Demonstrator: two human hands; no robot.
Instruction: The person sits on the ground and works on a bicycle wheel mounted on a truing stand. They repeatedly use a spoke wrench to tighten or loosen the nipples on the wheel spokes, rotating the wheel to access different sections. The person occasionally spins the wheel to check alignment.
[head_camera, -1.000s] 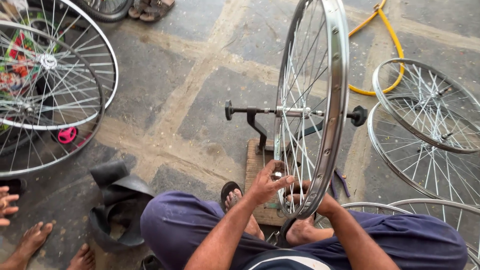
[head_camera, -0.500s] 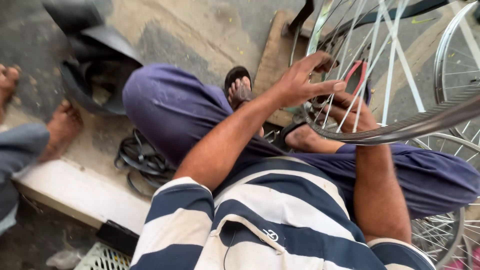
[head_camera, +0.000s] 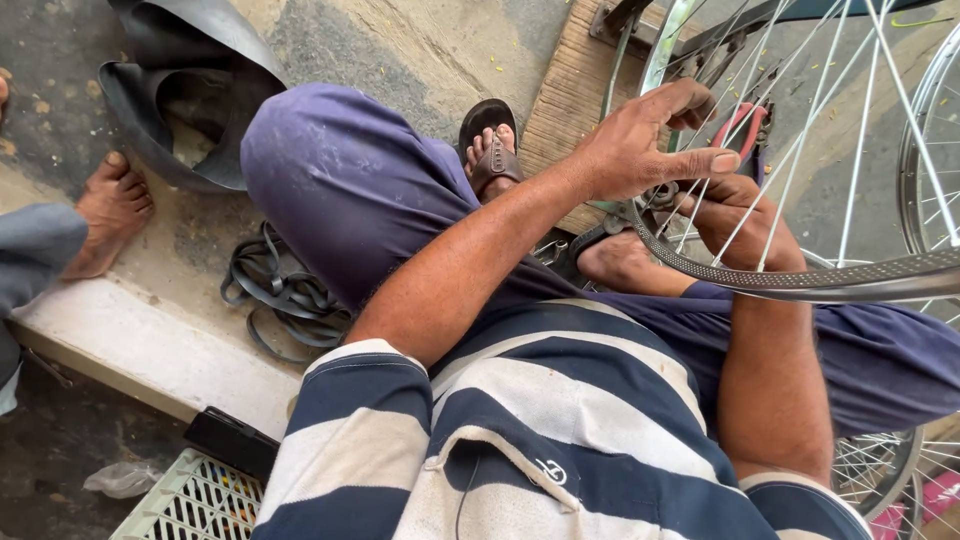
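Wheel: the shiny steel bicycle wheel rim with thin wire spokes stands just in front of the seated person's knees, over a worn wooden plank, close enough to be reached without leaning.
Left hand: the left hand rests on the wheel's near edge, fingers half-curled and thumb stretched along the rim, seemingly steadying it; it is not clenched round anything I can make out.
Right hand: the right hand sits behind the spokes, closed into a grip; red-handled pliers show just above it, but whether it holds them I cannot tell.
Feet: a brown sandal on the person's foot is planted left of the wheel, bracing the seated pose.
Floor left of the wheel: a black rubber tyre piece, looped black rubber strips, and another person's bare foot.
Near the wheel's left, lower down: a pale green plastic crate.
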